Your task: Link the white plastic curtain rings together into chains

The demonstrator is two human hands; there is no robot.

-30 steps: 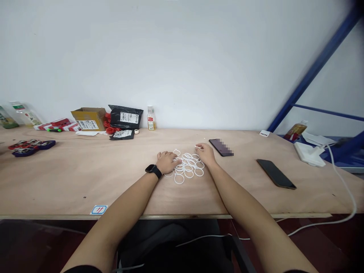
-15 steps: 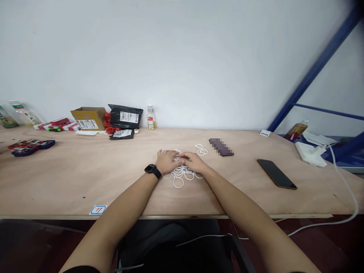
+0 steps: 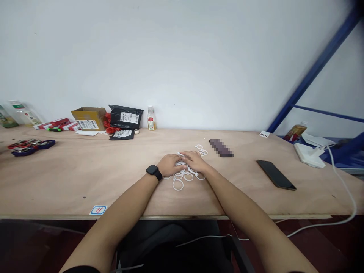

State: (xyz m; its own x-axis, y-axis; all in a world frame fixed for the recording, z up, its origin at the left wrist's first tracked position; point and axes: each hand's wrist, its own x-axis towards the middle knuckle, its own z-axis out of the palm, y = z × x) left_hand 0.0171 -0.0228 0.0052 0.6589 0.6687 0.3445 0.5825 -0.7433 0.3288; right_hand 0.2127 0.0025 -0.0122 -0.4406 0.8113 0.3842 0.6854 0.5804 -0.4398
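Observation:
A loose pile of thin white plastic rings [image 3: 178,185], each with a small tab like a looped cable tie, lies on the table in front of me. My left hand [image 3: 170,165], with a black watch on its wrist, rests against the pile's left side, thumb stretched across the rings. On the right, my right hand [image 3: 194,160] lies over the pile with its fingers stretched out and its thumb close to the left one. Both hands cover part of the pile, so some rings under them are hidden. A few more rings [image 3: 199,146] lie just beyond my right hand.
A pixelated dark object [image 3: 220,147] and a black phone [image 3: 275,174] lie to the right. Farther right is a white charger [image 3: 308,154] with a cable. Along the wall stand a bottle [image 3: 151,118], a black parcel [image 3: 125,116] and a cardboard box [image 3: 88,117].
My left hand has moved slightly nearer to me, its fingers now drawn in. My right hand has spread farther over the pile, and some rings have shifted beneath the hands.

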